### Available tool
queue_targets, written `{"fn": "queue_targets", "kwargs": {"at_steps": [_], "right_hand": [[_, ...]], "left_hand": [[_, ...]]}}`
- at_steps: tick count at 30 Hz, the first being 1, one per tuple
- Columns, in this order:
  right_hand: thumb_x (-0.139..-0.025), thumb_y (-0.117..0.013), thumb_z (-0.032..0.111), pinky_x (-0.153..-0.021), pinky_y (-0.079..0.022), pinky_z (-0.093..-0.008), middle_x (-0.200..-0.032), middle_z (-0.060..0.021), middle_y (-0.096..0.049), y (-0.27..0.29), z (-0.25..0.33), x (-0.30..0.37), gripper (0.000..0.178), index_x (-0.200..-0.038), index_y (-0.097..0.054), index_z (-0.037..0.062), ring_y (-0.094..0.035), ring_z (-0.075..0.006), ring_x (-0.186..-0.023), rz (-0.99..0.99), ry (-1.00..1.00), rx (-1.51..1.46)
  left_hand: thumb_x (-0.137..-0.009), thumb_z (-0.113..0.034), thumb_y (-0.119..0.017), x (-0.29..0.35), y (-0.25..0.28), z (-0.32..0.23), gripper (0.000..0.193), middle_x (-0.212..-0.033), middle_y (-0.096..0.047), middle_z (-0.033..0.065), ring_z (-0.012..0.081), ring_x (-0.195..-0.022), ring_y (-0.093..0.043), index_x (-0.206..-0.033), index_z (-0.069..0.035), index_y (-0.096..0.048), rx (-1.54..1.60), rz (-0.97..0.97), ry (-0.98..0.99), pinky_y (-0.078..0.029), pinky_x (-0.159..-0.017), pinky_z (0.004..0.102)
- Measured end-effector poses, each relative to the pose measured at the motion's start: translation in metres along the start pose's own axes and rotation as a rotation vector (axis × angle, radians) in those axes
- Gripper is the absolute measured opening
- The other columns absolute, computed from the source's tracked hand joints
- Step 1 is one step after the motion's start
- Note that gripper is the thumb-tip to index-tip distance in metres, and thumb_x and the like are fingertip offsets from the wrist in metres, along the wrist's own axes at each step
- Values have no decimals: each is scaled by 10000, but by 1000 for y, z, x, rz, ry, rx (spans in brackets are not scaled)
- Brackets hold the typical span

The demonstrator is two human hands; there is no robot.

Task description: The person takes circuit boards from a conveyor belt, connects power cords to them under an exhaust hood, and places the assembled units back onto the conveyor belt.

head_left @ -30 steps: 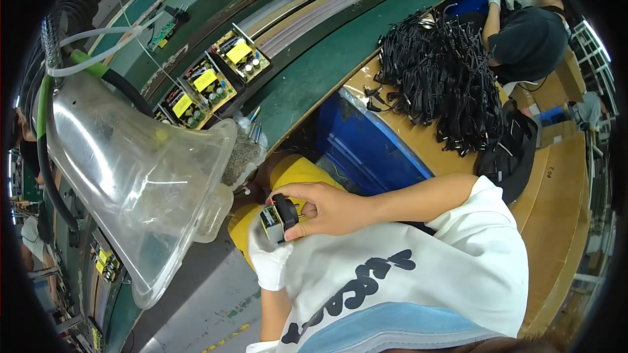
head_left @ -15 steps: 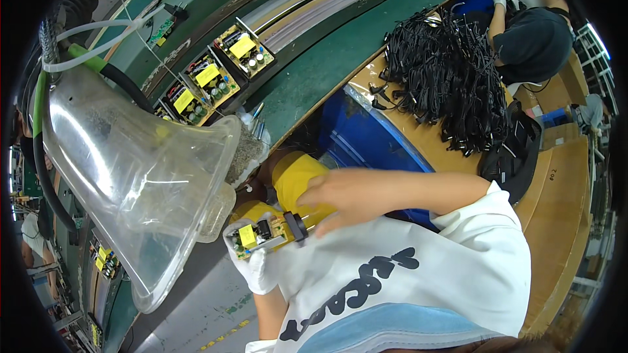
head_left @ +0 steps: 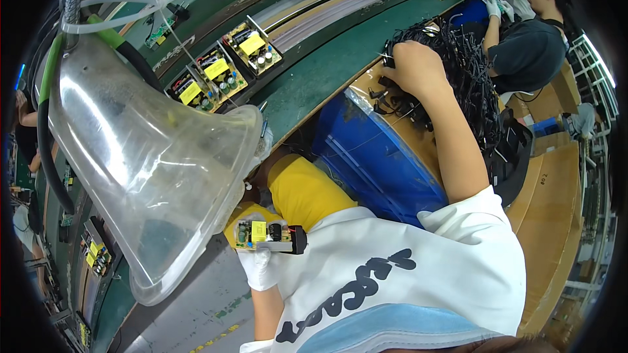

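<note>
My left hand (head_left: 260, 269), in a white glove, grips a small power supply circuit board (head_left: 252, 234) in front of my lap. The board carries a yellow label, green and black components, a metal strip and a black plug end (head_left: 299, 240). My bare right hand (head_left: 418, 68) is at the near edge of a heap of black cables (head_left: 468, 85) on cardboard. Its thumb and fingers are curled together, with a bit of black cable between them. Several loose cable plugs (head_left: 383, 99) lie beneath that wrist.
A clear plastic hood (head_left: 150, 157) fills the left side, with hoses above it. Boards with yellow labels (head_left: 216, 68) sit in black housings on the green bench (head_left: 314, 88). Below the cables stands a blue bin (head_left: 373, 157). A co-worker (head_left: 530, 52) sits at the far right.
My right hand has left the board's plug end and moved up and right to the cable heap. My left hand has turned the board slightly, keeping hold of it.
</note>
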State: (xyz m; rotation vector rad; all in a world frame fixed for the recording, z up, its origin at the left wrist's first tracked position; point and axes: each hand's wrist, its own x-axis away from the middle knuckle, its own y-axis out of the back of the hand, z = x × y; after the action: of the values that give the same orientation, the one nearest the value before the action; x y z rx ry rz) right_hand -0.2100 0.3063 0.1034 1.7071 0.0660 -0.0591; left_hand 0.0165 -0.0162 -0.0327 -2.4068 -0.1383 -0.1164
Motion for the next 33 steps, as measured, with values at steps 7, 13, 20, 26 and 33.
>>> {"fn": "queue_targets", "kwargs": {"at_steps": [7,13,20,26,33], "right_hand": [[-742,-649,253,-751,-518,-421,-804,-221,-652,-9,-10,-7,290,-791,-644,-33,-641,-372,-817,12,-8,-266],[-818,-651,204,-598,-436,-299,-654,-80,-555,4,-30,1,255,-785,-562,-33,-507,-153,-616,-225,-9,-751],[-886,-631,108,-562,-324,-174,-731,62,-511,74,-15,51,122,-838,-543,38,-421,-5,-661,-119,225,-1264],[-803,-701,110,-423,-260,-246,-521,36,-400,48,36,84,172,-780,-540,57,-355,-54,-445,638,723,-1049],[-830,-661,150,-441,-298,-330,-519,-41,-462,-5,92,106,154,-780,-559,46,-394,-171,-430,917,995,-1113]], "left_hand": [[-688,-308,-851,0,4,-3,795,-1206,-466,87,295,-1027,-590,-1295,-75,-393,38,14,71,-498,-910,442],[-661,-312,-864,-3,-5,-2,784,-1129,-574,123,311,-1007,-626,-1259,-43,-434,43,-68,68,-522,-885,445],[-647,-324,-871,-7,-14,-5,814,-1161,-597,168,334,-972,-650,-1256,-4,-436,54,2,145,-542,-852,458],[-497,-389,-930,-2,-14,-11,975,-1205,-580,134,217,-1036,-608,-1246,34,-471,-90,155,262,-484,-917,340],[-501,-328,-929,-6,-44,-25,897,-1184,-579,133,194,-1055,-581,-1206,46,-519,-6,212,326,-465,-922,334]]}}
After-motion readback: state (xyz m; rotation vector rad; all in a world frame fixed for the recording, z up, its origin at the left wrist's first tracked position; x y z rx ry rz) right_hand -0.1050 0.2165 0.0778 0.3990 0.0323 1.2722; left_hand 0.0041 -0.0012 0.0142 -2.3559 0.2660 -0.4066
